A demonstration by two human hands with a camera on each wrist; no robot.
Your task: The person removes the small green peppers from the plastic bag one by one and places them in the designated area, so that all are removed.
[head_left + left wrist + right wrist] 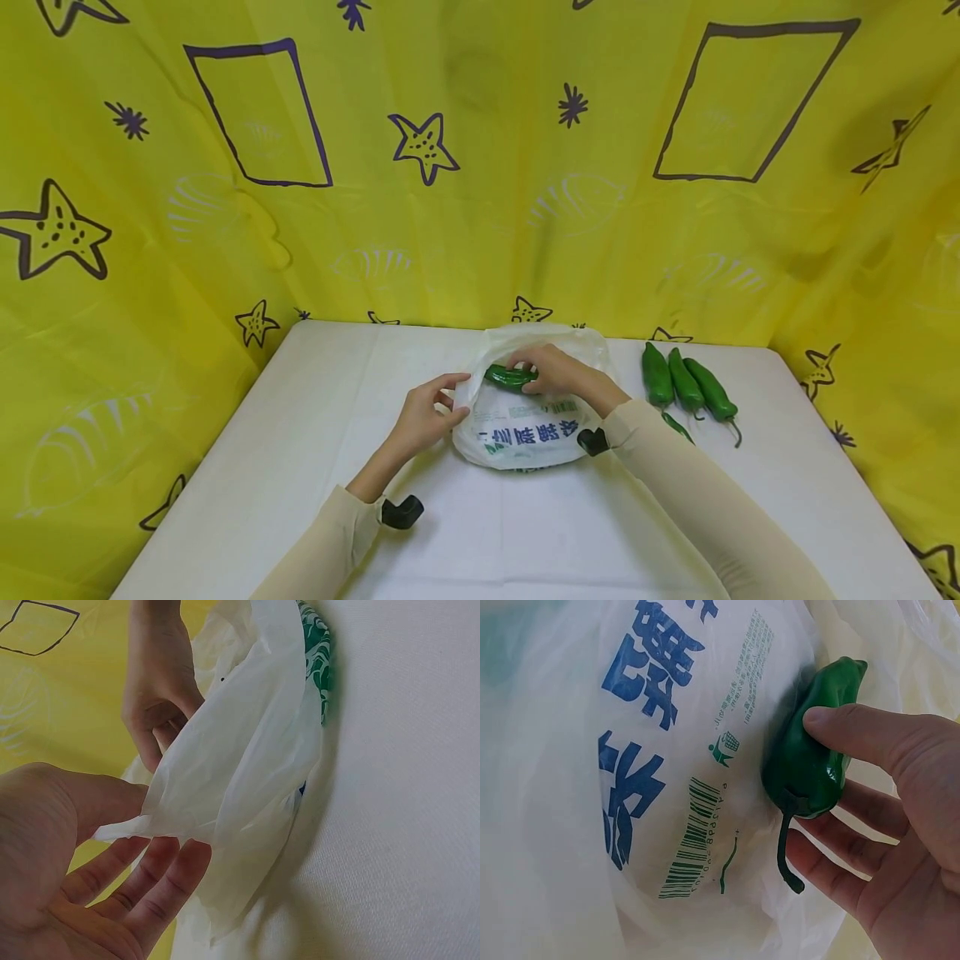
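A white plastic bag [517, 450] with blue and green print lies on the table with its mouth spread. My left hand [423, 417] pinches the bag's left edge between thumb and fingers; the left wrist view shows the thin film [232, 742] pulled up there. Inside the bag's mouth my right hand [558, 371] holds a green pepper [510, 377]. In the right wrist view the thumb lies on top of the pepper [817, 742] and the fingers are beneath it, its stem hanging toward the wrist.
Right of the bag, three large green peppers [686, 383] lie side by side on the white table [480, 542]. Another green pepper [677, 427], partly hidden by the right sleeve, lies closer. A yellow patterned curtain [480, 208] surrounds the table at the back and sides.
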